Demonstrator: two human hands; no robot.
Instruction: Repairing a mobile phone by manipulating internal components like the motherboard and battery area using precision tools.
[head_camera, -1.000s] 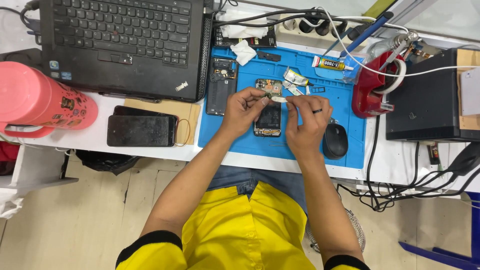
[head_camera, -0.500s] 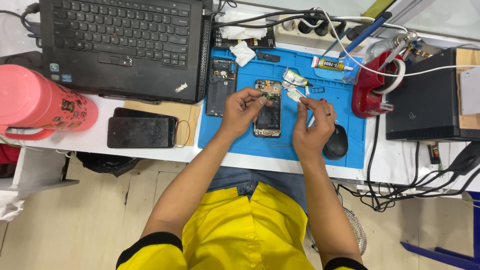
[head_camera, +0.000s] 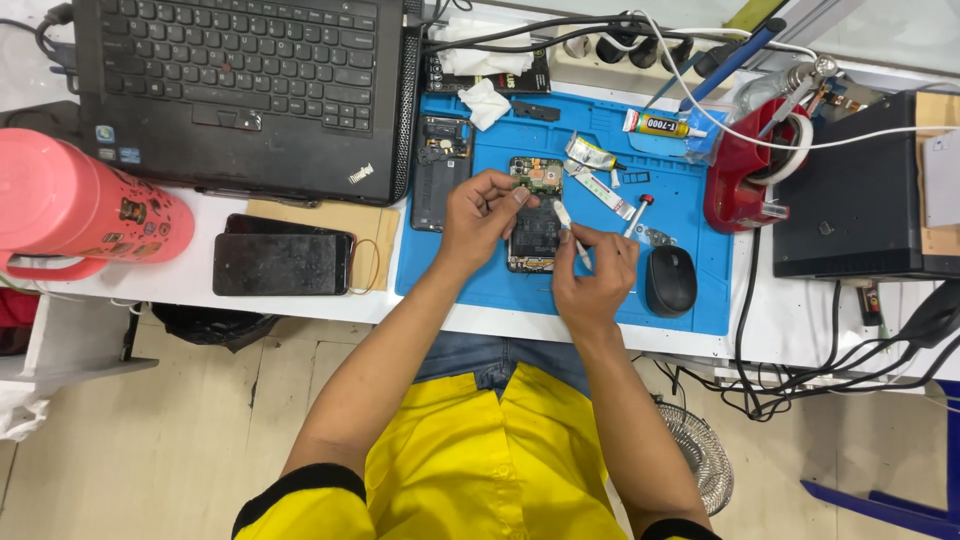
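An opened phone (head_camera: 535, 215) with its green circuit board showing lies on the blue work mat (head_camera: 600, 270). My left hand (head_camera: 478, 208) rests on the phone's left edge, thumb and forefinger pinched near the board. My right hand (head_camera: 595, 270) grips a thin white tool (head_camera: 567, 226) like a pen, its tip pointing at the phone's right side. A separate black phone frame (head_camera: 438, 170) lies just left of my left hand.
A black laptop (head_camera: 240, 90) sits at the back left, a pink bottle (head_camera: 80, 205) at the far left, a dark phone (head_camera: 285, 262) near the front edge. A black mouse (head_camera: 670, 282), glue tubes (head_camera: 660, 125), a red tape dispenser (head_camera: 745, 170) and cables lie right.
My right hand has pulled back from the phone toward me and now holds the white tool upright like a pen. My left hand stays at the phone's left edge.
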